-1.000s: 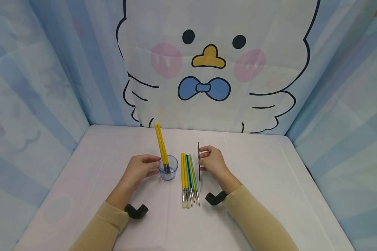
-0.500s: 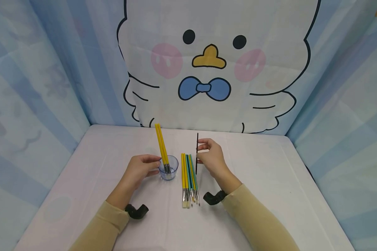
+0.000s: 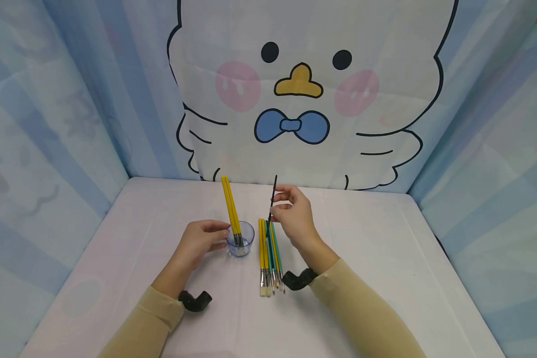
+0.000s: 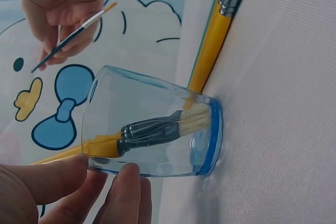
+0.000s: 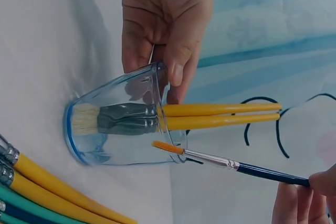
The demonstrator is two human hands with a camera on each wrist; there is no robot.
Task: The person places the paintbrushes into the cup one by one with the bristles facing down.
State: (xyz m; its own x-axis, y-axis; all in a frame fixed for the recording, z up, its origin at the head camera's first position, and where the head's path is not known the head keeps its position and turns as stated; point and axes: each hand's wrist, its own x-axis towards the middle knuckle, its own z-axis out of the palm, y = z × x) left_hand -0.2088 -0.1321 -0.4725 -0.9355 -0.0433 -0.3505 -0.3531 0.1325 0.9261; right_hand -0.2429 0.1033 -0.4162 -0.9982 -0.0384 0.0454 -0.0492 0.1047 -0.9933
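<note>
While the left hand [image 3: 202, 237] holds the wall of the clear cup [image 3: 249, 238] near its rim, with thumb and fingers [image 4: 125, 190] clamped on the cup's left side, the right hand [image 3: 297, 211] pinches a slender dark-blue brush [image 3: 274, 190] to the right of the cup, its fingers together with the thumb on the handle. The cup stands upright on the desk [image 3: 367, 258], its base tinted blue. Two yellow brushes [image 3: 232, 211] rest inside the cup, bristles down, their handles rising past the rim and leaning to the left. The dark-blue brush is raised at a tilt, apart from the cup, with its orange bristles lower than its handle; a silver ferrule joins the two, as the right wrist view shows. Just to the right of the cup, a row of brushes [image 3: 272, 248] lies side by side on the desk, with yellow, teal and dark handles; their bristle ends point toward the person, nearer than the cup. Beyond the cup hangs a backdrop [image 3: 385, 59] printed with a white cartoon figure wearing a blue bow tie. Tan sleeves [image 3: 362, 303] cover both forearms, nearer the person than the cup.
</note>
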